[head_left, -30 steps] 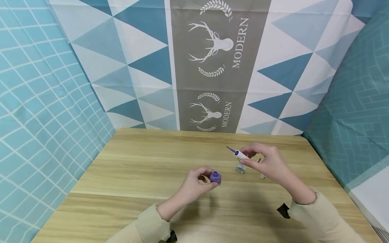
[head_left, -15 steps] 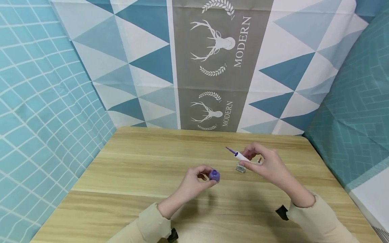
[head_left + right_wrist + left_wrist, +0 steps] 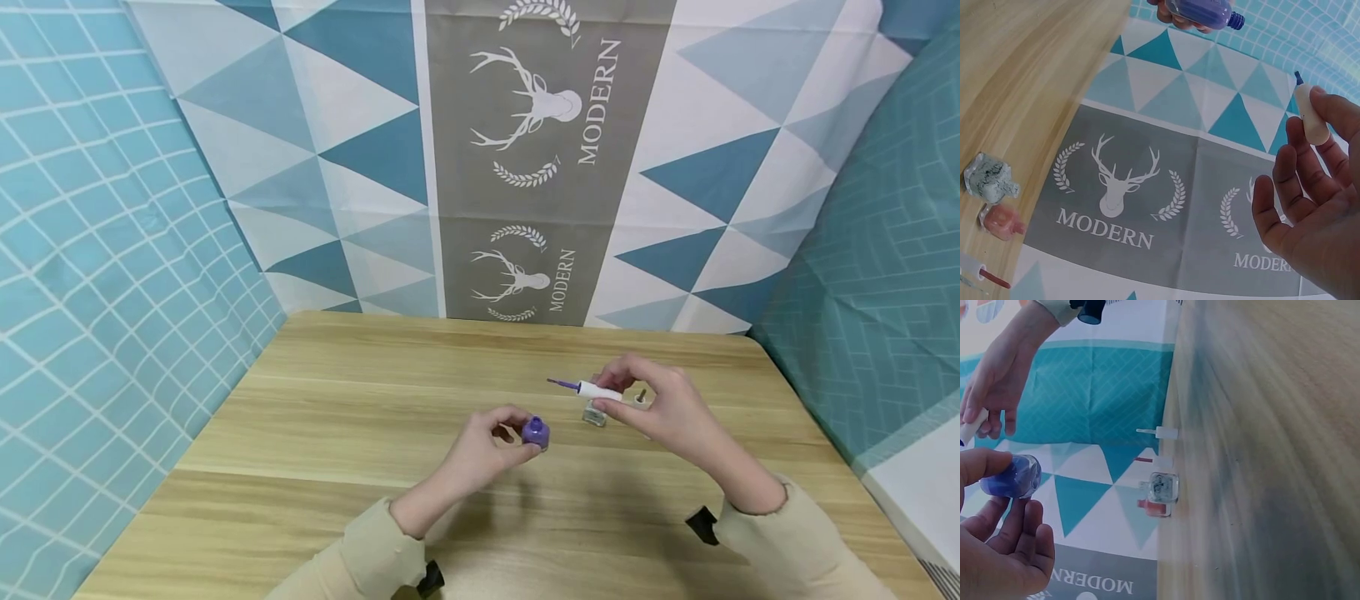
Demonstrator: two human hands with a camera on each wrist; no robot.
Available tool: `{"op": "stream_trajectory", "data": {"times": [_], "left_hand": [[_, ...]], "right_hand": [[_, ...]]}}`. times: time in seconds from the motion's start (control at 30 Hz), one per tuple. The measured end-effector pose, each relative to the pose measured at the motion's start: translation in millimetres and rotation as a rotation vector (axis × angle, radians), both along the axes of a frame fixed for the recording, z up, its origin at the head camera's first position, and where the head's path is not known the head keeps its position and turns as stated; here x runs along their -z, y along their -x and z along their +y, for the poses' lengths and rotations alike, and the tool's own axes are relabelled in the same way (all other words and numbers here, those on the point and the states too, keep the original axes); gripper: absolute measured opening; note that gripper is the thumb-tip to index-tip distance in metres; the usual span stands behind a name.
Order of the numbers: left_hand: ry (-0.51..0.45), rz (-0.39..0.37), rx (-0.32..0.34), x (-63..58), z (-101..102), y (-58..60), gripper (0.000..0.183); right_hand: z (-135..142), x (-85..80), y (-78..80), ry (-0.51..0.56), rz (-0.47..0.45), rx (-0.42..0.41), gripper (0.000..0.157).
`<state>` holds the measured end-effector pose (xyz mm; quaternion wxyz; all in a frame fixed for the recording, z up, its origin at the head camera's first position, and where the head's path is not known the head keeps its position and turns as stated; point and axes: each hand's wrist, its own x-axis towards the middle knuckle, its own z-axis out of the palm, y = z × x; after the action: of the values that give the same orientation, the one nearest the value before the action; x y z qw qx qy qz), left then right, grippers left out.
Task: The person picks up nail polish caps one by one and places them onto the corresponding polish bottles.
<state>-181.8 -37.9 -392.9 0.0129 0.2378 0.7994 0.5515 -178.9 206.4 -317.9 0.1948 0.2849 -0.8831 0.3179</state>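
Note:
Between thumb and fingers, my left hand (image 3: 480,454) holds an uncapped purple nail polish bottle (image 3: 536,434) above the wooden table. Its bare neck points upward in the head view; in the right wrist view the purple bottle (image 3: 1204,11) shows its threaded neck. My right hand (image 3: 660,408), farther right, pinches the white brush cap (image 3: 600,392). The purple-coated brush (image 3: 562,384) sticks out of that cap to the left, nearly level, apart from the bottle and slightly higher in the head view.
On the wooden table (image 3: 337,408) stand a clear bottle with greyish glitter polish (image 3: 990,178) and a small red polish bottle (image 3: 1002,222). Close by are a white cap with a red brush (image 3: 1161,461) and another white brush cap (image 3: 1167,432). Patterned cloth (image 3: 360,150) hangs behind.
The brush in my right hand has swung from slanting up-left to nearly level, its tip lower and farther left. My left hand with the bottle has shifted only slightly.

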Motion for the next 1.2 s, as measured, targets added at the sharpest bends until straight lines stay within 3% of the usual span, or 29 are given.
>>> {"op": "stream_trajectory", "data": {"times": [0.03,0.47,1.2], "left_hand": [[0.002,0.009,-0.001,3.8,0,2.7,0.026],[0.003,0.025,0.006,-8.8,-2,1.5,0.027],[-0.006,0.083,0.022,-12.6,0,-0.8,0.026]], "right_hand": [[0,-0.9,-0.3,-0.002,0.003,-0.002,0.026],[-2,-15.5,-1.2,-0.044,0.099,-0.073,0.027],[-6,-28.7,-3.3,-0.094,0.122,-0.210,0.025]]}}
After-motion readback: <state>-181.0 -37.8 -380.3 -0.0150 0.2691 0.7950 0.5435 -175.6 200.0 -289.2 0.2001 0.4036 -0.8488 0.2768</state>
